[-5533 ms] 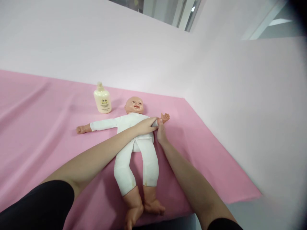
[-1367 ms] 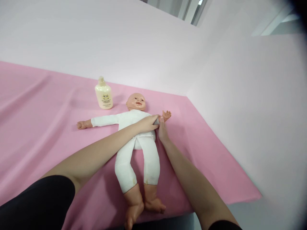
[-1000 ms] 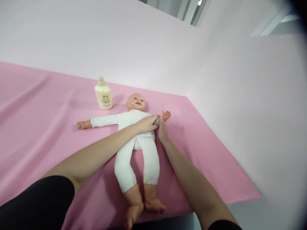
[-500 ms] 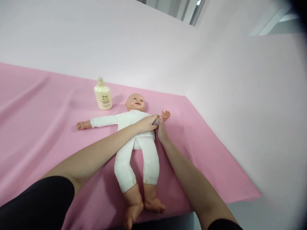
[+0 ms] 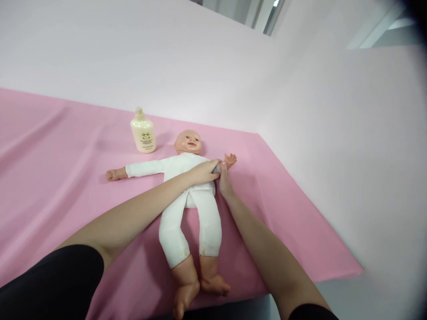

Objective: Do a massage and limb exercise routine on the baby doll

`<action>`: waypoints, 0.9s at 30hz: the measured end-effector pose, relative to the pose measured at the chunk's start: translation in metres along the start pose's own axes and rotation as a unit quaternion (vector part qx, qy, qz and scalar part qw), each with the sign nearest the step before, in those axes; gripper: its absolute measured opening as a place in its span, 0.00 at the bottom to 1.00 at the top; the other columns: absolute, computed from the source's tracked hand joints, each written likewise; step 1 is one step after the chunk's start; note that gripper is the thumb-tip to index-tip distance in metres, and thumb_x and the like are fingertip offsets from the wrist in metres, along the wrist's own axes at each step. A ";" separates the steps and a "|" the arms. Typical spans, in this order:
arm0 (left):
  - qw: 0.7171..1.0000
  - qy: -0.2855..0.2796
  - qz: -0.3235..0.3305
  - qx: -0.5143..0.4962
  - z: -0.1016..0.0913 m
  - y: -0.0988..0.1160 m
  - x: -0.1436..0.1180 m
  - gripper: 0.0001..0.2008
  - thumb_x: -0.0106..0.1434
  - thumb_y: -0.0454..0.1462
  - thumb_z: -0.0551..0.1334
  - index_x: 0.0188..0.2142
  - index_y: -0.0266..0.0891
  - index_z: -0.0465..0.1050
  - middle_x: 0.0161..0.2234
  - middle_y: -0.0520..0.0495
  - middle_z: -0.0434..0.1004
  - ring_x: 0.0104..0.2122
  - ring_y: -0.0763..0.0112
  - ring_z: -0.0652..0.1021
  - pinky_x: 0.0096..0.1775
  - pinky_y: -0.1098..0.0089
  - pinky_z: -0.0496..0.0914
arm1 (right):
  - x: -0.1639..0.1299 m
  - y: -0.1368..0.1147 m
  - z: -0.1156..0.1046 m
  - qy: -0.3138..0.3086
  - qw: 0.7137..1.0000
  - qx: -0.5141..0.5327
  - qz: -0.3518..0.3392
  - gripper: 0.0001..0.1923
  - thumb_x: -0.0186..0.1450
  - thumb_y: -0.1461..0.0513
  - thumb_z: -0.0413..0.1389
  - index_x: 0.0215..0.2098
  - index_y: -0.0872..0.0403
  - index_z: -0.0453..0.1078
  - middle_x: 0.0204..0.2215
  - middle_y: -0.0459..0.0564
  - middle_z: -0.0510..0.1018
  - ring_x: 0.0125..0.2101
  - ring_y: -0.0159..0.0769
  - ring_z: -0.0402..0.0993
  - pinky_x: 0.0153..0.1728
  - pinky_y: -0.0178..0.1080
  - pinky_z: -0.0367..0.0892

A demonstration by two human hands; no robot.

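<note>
The doll [image 5: 188,195] lay on its back on the pink sheet [image 5: 60,178] covering the counter, near the counter's right edge, head toward the far edge and bare feet at the near edge. It wore a white one-piece suit. The arm pointing toward the left edge of the counter lay fully stretched out and untouched; the work in hand concerned only the other arm, the one nearer the right edge.

My left hand [image 5: 204,172] crossed over the doll's chest and was closed on the white sleeve [image 5: 216,168] close to the wrist. My right hand [image 5: 226,184] rested beside the doll's trunk, with the fingers reaching up to the same cuff; I judged it to be pinching the fabric, though the fingertips were partly hidden. The doll's small hand [image 5: 230,159] showed just beyond both of mine, toward the far right corner.

As a judgement: the sleeve had been gripped but remained over the forearm, so the handling of this arm was at an early stage.

The lotion bottle [image 5: 143,132] stood upright and capped near the far edge, just left of the doll's head, well apart from both hands.
</note>
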State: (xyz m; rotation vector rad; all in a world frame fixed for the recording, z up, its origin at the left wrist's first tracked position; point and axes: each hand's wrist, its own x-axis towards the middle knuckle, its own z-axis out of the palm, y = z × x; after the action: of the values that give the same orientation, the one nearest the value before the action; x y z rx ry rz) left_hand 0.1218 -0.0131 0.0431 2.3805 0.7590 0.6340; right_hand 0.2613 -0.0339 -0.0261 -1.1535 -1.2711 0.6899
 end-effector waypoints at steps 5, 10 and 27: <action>1.000 -0.002 -0.001 0.000 0.000 0.000 0.000 0.12 0.64 0.37 0.57 0.47 0.38 0.67 0.46 0.40 0.79 0.45 0.55 0.79 0.48 0.58 0.71 | 0.000 -0.003 0.000 -0.001 1.000 -0.005 0.010 0.50 0.68 0.33 0.40 0.76 0.56 0.44 0.78 0.52 0.37 0.77 0.39 0.29 0.75 0.48 0.33; 1.000 0.005 0.002 -0.005 0.001 -0.001 0.000 0.13 0.63 0.36 0.57 0.47 0.38 0.67 0.47 0.41 0.79 0.45 0.56 0.79 0.49 0.58 0.71 | 0.001 -0.003 0.000 0.010 1.000 -0.010 0.003 0.46 0.69 0.35 0.41 0.75 0.49 0.47 0.78 0.47 0.39 0.77 0.37 0.28 0.75 0.50 0.33; 1.000 0.003 -0.002 0.005 0.000 0.000 0.000 0.12 0.63 0.36 0.57 0.46 0.38 0.67 0.46 0.41 0.79 0.45 0.55 0.79 0.48 0.58 0.72 | 0.001 -0.005 0.001 0.002 1.000 -0.012 0.005 0.49 0.68 0.33 0.41 0.76 0.52 0.45 0.78 0.48 0.34 0.77 0.39 0.26 0.75 0.50 0.31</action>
State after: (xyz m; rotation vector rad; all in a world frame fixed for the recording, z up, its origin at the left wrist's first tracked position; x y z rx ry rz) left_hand 0.1218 -0.0130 0.0428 2.3866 0.7711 0.6377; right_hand 0.2599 -0.0346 -0.0208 -1.1813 -1.2738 0.6798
